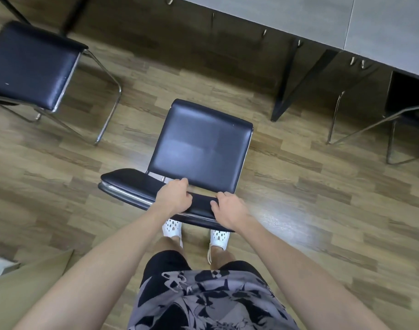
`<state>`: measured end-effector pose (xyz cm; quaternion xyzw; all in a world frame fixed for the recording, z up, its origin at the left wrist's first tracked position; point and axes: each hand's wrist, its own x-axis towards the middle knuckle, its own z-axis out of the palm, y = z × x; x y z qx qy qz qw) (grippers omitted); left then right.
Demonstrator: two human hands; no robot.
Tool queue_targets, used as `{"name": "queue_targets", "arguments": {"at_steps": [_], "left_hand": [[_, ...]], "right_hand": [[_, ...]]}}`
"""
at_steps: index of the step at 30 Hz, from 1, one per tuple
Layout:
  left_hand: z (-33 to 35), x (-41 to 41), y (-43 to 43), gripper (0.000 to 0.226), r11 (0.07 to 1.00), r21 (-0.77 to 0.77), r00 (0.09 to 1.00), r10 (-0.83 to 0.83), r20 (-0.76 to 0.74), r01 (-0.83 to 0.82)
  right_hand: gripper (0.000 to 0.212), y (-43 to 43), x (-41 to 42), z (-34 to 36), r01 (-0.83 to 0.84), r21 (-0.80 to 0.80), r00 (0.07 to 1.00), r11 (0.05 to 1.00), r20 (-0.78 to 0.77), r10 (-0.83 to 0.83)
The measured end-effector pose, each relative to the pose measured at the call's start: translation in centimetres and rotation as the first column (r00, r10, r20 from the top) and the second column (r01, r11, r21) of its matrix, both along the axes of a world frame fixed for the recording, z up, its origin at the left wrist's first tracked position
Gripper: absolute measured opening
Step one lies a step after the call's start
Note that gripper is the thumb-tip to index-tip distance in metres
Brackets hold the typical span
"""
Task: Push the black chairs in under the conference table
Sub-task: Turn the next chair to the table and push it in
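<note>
Holding the middle chair (199,151) by the top of its backrest (132,179), left grip (174,196) curled over the padded edge near its middle and right grip (230,210) wrapped over the same edge toward its 4 o'clock end, close together but not touching. Set out on the wooden floor (299,191), well apart from the table (299,15), seat aimed at about 1 o'clock with bare boards between its front edge and the table's rim.

Looks to be early in the push, with most of the way left to go (and only one of several: another black chair (30,65) at 10 o'clock, likewise out in the open, and a third chair (408,96) at 3 o'clock, seemingly partly under the table).

Push along the seat's own line, toward 1 o'clock, with equal pressure from both grips so as not to swing the front round. Better, slide the left grip out toward the 9 o'clock end of the backrest first; with both bunched to one side, likely to yaw.

Steer clear of the black table leg (296,86) at 2 o'clock from the seat; aim for the gap on its 9 o'clock side.

Press forward, not down, and keep the base flat on the boards, to avoid tipping a light frame onto its front.

Walk with it in short steps, white shoes (171,228) kept behind the backrest, and ease off with the seat under the rim, stopping short of knocking backrest against table edge.
</note>
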<state>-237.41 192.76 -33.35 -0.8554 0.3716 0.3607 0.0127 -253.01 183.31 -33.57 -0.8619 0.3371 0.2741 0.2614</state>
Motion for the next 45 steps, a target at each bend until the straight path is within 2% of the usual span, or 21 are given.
{"name": "queue_targets", "arguments": {"at_steps": [11,17,21,23,26,29,33,35,39,45], "left_hand": [[-1.7,7.2,2.1,0.025,0.978,0.037,0.976,-0.201,-0.078,0.204],[-2.2,11.7,4.6,0.032,0.965,0.024,0.96,-0.257,-0.113,0.262],[-2.1,12.9,6.0,0.046,0.924,0.024,0.922,-0.379,-0.081,0.382],[-2.1,13.1,6.5,0.052,0.888,0.036,0.888,-0.457,-0.044,0.459],[-2.1,13.2,6.9,0.062,0.846,0.024,0.846,-0.533,0.005,0.533],[-1.9,13.0,7.5,0.076,0.817,0.0,0.816,-0.576,0.055,0.577],[-1.5,12.9,8.3,0.085,0.774,-0.018,0.768,-0.624,0.148,0.632],[-1.3,12.8,8.5,0.087,0.769,-0.026,0.761,-0.627,0.167,0.639],[-1.4,12.4,9.1,0.088,0.755,-0.021,0.745,-0.641,0.183,0.655],[-1.7,11.4,9.3,0.068,0.783,-0.01,0.759,-0.599,0.256,0.622]], "right_hand": [[0.043,3.5,7.2,-1.0,0.089,-0.053,0.991,0.995,-0.092,-0.094],[0.044,5.1,9.6,-1.2,0.217,-0.019,0.969,0.976,-0.115,-0.218],[0.049,6.6,8.9,-0.9,0.247,-0.07,0.962,0.966,-0.103,-0.254],[0.056,7.3,8.4,-0.7,0.232,-0.113,0.968,0.966,-0.072,-0.241],[0.077,8.3,7.9,-0.1,0.211,-0.147,0.976,0.966,-0.028,-0.218],[0.081,8.9,7.1,0.2,0.208,-0.148,0.976,0.967,-0.04,-0.216],[0.107,9.1,6.1,1.0,0.17,-0.166,0.981,0.971,-0.068,-0.183],[0.111,9.1,5.7,1.0,0.179,-0.155,0.977,0.972,-0.084,-0.194],[0.099,8.9,5.3,0.4,0.086,-0.158,0.99,0.984,-0.1,-0.103],[0.052,9.2,4.5,-0.2,0.066,-0.28,0.989,0.958,-0.108,-0.1]]}}
